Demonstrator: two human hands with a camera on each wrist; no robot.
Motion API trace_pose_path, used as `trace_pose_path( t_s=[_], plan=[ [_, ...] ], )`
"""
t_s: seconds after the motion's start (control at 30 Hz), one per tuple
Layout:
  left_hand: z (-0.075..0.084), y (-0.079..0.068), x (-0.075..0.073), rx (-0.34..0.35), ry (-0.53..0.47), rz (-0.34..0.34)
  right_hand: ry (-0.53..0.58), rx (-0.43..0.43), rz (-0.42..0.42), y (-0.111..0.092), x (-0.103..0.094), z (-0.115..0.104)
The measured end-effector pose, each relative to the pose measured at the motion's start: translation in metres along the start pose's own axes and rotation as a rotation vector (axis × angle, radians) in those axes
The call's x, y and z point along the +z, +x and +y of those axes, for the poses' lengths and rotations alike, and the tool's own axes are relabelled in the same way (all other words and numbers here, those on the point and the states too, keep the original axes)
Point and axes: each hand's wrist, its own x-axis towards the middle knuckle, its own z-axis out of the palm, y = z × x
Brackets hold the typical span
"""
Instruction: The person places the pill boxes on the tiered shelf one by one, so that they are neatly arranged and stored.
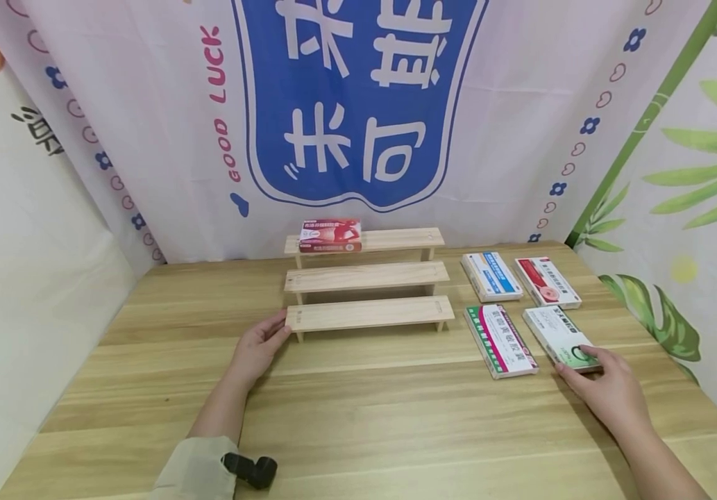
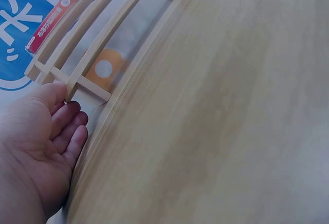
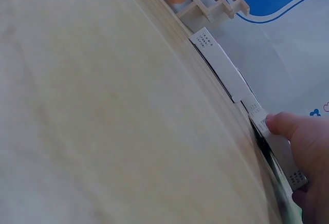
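Observation:
My left hand [image 1: 261,347] grips the left end of the lowest board of a three-tier wooden display rack [image 1: 370,314], its thumb and forefinger at the corner. In the left wrist view that hand [image 2: 43,142] has its other fingers loosely bent below the board. At the right, my right hand [image 1: 611,389] holds the near end of a white and green medicine box [image 1: 558,333] that lies flat on the table. The right wrist view shows the thumb on the box's white side [image 3: 262,118]; the other fingers are mostly hidden there.
A red medicine box [image 1: 331,236] lies on the top tier, toward its left. Near the held box lie a pink, white and green box [image 1: 500,340], a blue and white box [image 1: 491,276] and a red and white box [image 1: 547,281]. A printed cloth [image 1: 177,173] hangs behind the wooden table [image 1: 364,423].

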Motion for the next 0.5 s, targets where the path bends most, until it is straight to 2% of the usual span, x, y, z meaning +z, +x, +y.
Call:
trace_pose_path(
  t_s=[0.3, 0.5],
  plan=[
    [0.002, -0.001, 0.000, 0.001, 0.005, 0.010, 0.073, -0.025, 0.043, 0.003, -0.009, -0.011],
    [0.002, -0.001, 0.000, -0.010, -0.011, 0.010, 0.120, -0.071, 0.029, 0.014, -0.017, -0.034]
  ],
)
